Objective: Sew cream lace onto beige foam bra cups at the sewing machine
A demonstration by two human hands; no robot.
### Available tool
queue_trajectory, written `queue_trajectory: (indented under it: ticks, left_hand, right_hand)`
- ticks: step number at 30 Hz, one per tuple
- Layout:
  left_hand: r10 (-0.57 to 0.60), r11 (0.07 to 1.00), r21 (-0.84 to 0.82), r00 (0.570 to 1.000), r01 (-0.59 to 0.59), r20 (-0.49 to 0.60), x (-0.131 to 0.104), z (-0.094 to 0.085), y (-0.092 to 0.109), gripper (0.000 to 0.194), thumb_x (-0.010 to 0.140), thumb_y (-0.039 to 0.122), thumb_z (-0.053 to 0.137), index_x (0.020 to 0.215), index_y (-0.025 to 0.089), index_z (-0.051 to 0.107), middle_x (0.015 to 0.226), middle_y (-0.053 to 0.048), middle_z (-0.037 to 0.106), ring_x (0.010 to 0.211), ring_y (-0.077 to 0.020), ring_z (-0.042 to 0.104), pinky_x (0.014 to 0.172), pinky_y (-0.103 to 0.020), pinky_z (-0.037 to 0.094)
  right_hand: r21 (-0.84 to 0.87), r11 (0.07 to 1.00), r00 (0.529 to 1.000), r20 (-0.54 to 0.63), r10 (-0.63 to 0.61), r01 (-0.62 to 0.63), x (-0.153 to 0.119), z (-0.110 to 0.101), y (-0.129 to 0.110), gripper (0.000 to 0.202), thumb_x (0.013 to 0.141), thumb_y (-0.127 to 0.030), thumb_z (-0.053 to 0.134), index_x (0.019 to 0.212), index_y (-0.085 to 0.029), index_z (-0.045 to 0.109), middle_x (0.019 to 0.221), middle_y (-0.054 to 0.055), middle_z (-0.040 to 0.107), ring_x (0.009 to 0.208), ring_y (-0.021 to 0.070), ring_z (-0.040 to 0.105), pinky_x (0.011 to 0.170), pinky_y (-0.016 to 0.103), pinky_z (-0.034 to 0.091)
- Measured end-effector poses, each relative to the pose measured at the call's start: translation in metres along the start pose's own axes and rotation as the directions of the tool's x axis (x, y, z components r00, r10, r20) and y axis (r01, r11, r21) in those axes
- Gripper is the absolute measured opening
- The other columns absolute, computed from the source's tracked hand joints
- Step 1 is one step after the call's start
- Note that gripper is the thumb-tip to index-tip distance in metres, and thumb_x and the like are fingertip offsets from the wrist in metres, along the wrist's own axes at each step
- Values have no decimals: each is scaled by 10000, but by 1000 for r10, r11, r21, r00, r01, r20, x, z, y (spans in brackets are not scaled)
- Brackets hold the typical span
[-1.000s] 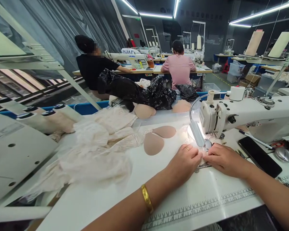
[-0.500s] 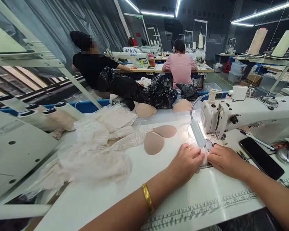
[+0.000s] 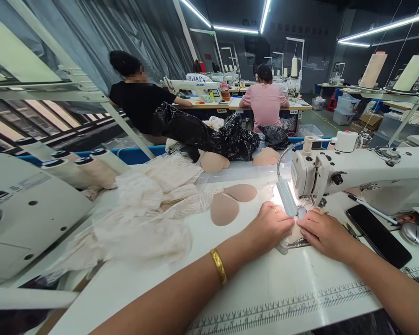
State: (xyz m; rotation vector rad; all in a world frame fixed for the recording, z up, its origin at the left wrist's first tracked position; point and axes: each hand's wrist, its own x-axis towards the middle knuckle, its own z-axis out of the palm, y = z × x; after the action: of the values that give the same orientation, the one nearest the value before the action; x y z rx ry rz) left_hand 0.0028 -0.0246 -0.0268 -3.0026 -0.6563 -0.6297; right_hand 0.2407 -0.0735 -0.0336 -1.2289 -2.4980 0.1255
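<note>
Under the head of a white sewing machine (image 3: 363,167), my left hand (image 3: 270,228) and my right hand (image 3: 324,235) meet, fingertips almost touching. Both are closed on a thin, pale piece of fabric (image 3: 282,244), whose lower edge shows between and below them. The needle area is mostly hidden by a lit lamp (image 3: 287,197) on a bendable metal neck. Left of my hands lie two beige bra cups (image 3: 225,209), one partly over the other. A heap of cream lace fabric (image 3: 139,228) spreads farther left.
A black phone (image 3: 379,235), a pen (image 3: 373,209) and a silver round object (image 3: 414,233) lie right of my right hand. A printed ruler (image 3: 282,307) runs along the front edge. Thread cones (image 3: 97,172) stand at left. Two people sit ahead, beyond black plastic bags (image 3: 237,137).
My hands have shifted slightly closer together, and more of the pale fabric shows below them. The whole view has tilted a little.
</note>
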Motion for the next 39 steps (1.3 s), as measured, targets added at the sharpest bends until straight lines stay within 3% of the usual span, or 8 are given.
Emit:
queue_trajectory:
  ticks: [8, 12, 18, 33, 39]
  left_hand:
    - [45, 999, -27, 998, -43, 52, 10, -5, -20, 106, 1002, 143, 551, 972, 196, 638, 868, -6, 701, 866, -194, 613, 940, -388, 279]
    - [47, 997, -68, 995, -42, 86, 14, -12, -22, 98, 1013, 131, 541, 984, 189, 614, 955, -19, 721, 933, -203, 621, 931, -388, 268]
    - [20, 998, -57, 995, -14, 101, 15, -14, -19, 129, 1033, 148, 517, 949, 181, 608, 921, -18, 706, 904, -193, 603, 916, -390, 270]
    - [-1, 997, -73, 999, 5, 53, 16, -8, -27, 247, 1070, 207, 446, 947, 196, 660, 903, -30, 700, 915, -208, 594, 958, -418, 291]
    - [-87, 994, -56, 994, 91, 69, 24, -6, -26, 251, 1001, 132, 451, 812, 179, 608, 833, -28, 665, 867, -210, 575, 969, -427, 319]
  right_hand:
    - [-43, 998, 998, -31, 49, -50, 2, 12, 6, 209, 1021, -196, 474, 1116, -217, 658, 927, 73, 611, 850, 254, 587, 586, 317, 368]
    - [-53, 997, 998, -42, 53, -55, 2, 13, 6, 199, 1019, -187, 482, 1115, -215, 654, 926, 69, 603, 831, 242, 576, 583, 309, 344]
    - [-83, 997, 999, -33, -3, 1, -1, 9, 4, 239, 1025, -148, 454, 1092, -242, 662, 847, 40, 548, 747, 204, 509, 573, 288, 300]
    - [-68, 998, 999, -37, 15, -17, 1, 9, 2, 229, 1024, -145, 464, 1083, -227, 669, 887, 60, 579, 833, 230, 553, 606, 300, 367]
    - [-43, 999, 999, -44, 19, -21, 1, 9, 4, 248, 1037, -174, 433, 1106, -203, 669, 889, 71, 589, 855, 246, 563, 675, 336, 435]
